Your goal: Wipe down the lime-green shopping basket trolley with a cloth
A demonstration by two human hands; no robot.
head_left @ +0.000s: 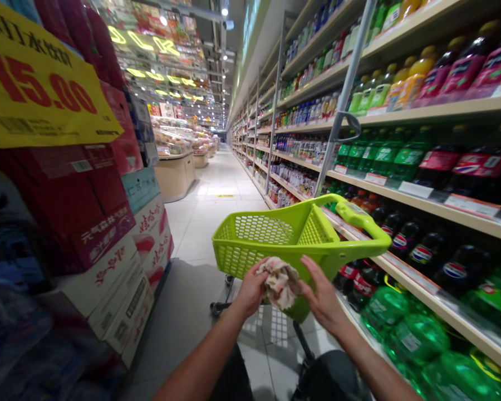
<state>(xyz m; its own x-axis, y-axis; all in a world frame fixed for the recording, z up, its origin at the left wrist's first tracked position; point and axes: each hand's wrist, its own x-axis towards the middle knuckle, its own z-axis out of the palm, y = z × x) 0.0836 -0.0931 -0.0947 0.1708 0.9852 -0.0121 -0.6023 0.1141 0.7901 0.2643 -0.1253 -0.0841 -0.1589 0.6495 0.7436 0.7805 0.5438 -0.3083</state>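
Note:
A crumpled, pale cloth with pinkish patches is bunched up in front of the lime-green shopping cart. My left hand grips the cloth from its left side, fingers closed on it. On the other side, my right hand has its fingers stretched and apart, with the thumb at the cloth's right edge. The cart stands side-on to me, its handle pointing right toward the shelves. Part of its side is hidden behind the cloth and my hands.
Shelves of bottled drinks run along the right, with large green bottles low down. Stacked drink cartons and a yellow price sign stand close on the left. A tiled aisle stretches ahead past display counters.

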